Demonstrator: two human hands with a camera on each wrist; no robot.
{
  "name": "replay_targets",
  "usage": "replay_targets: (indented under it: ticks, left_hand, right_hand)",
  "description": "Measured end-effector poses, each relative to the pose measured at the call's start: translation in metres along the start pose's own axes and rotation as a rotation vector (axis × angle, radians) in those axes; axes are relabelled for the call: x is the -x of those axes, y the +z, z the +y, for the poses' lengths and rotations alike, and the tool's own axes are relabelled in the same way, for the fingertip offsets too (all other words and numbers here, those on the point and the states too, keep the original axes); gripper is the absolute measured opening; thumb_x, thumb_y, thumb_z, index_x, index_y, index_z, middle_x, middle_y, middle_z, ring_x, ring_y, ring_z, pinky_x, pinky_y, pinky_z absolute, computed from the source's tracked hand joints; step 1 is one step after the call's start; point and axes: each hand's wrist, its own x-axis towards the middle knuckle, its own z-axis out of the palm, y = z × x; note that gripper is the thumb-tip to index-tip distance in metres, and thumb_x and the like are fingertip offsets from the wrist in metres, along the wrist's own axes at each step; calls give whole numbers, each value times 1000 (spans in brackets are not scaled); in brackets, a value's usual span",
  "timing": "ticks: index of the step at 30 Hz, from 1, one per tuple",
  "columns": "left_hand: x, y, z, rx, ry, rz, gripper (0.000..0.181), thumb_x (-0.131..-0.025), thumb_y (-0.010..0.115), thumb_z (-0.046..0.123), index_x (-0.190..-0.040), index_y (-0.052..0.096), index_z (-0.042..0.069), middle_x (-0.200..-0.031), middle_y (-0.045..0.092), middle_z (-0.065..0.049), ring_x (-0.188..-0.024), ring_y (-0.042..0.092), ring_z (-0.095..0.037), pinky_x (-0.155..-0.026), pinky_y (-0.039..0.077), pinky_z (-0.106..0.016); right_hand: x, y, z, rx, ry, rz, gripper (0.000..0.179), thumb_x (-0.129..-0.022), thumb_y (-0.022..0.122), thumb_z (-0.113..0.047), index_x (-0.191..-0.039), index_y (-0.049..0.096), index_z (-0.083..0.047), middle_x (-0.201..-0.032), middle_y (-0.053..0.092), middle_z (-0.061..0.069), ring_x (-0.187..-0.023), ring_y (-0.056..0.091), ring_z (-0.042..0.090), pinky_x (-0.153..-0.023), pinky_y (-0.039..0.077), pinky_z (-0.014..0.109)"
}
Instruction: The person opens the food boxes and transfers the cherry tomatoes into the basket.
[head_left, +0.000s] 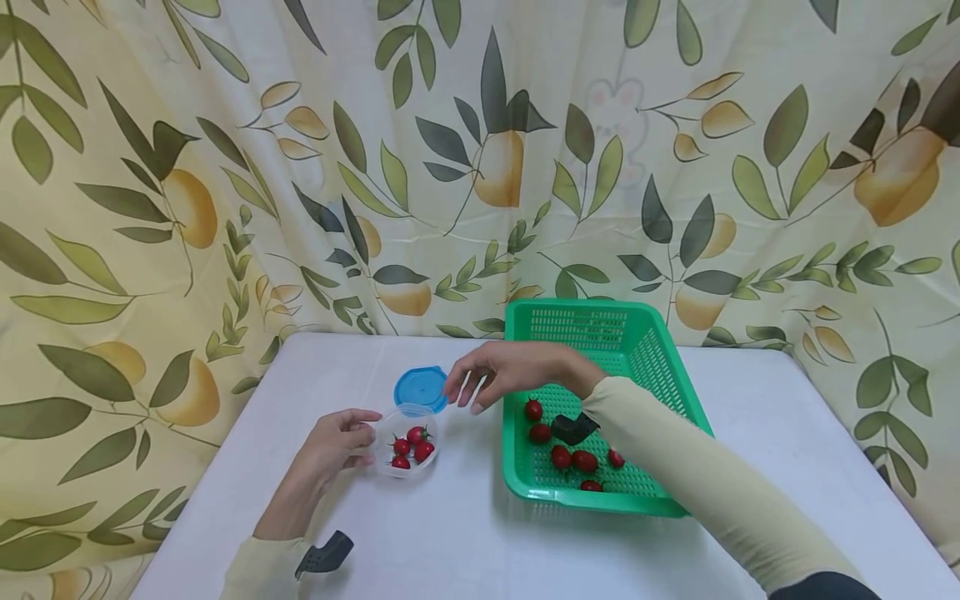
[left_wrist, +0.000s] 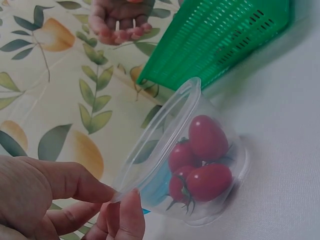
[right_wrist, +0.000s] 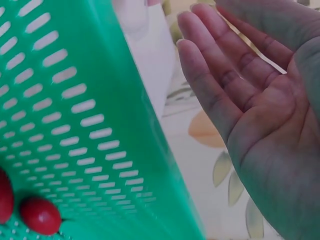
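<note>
My left hand [head_left: 330,454] pinches the rim of a small clear plastic container [left_wrist: 192,92] between thumb and fingers. Inside it lie several cherry tomatoes [left_wrist: 209,181] with green stems, seen through the wall in the left wrist view. A round blue lid [head_left: 416,387] is just behind the container. My right hand [head_left: 517,367] hovers between the lid and a green basket, its fingertips overlapping the lid's right edge in the head view. Its palm and loosely bent fingers [right_wrist: 212,95] show in the right wrist view, with nothing held.
The green perforated basket [head_left: 517,479] stands right of the container, with more cherry tomatoes [head_left: 585,461] near its front; my right forearm crosses over it and hides part. White cloth covers the table [head_left: 420,542]. Behind hangs a leaf-and-fruit patterned curtain [head_left: 300,208].
</note>
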Motion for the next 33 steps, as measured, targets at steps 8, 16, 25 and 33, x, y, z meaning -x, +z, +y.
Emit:
replay_targets:
  ticks: [8,16,25,33]
  left_hand:
    - [0,0,0,-1,-2,1,33,-97,63,6,-130,63,0,-103,59,-13,-88,61,-29,-69,61,-29]
    - [-1,0,1,9,-3,-6,32,-97,62,4,-129,64,-1,-99,59,-11,-86,61,-28,-68,61,-29]
    - [-3,0,1,3,2,-2,33,-96,61,3,-129,64,-1,-99,60,-12,-84,61,-27,-68,61,-29]
    - [-3,-1,0,6,3,-7,33,-97,61,4,-129,64,1,-98,59,-11,-79,57,-23,-67,61,-28]
  right_hand:
    - [-26,6,-5,3,-3,-72,42,-93,73,-10,-133,63,-10,-129,67,5,-118,65,27,-98,55,32]
    - [-52,14,-10,59,4,-138,44,-91,75,-12,-134,64,-15,-128,66,2,-121,62,28,-95,55,28]
    - [-78,29,-11,118,80,-209,50,-90,76,-11,-138,60,-14,-140,60,7,-129,57,24,-95,54,25]
    - [-95,41,-12,151,162,-279,64,-87,80,-15,-145,52,-9,-148,53,9,-137,50,27,-99,53,30]
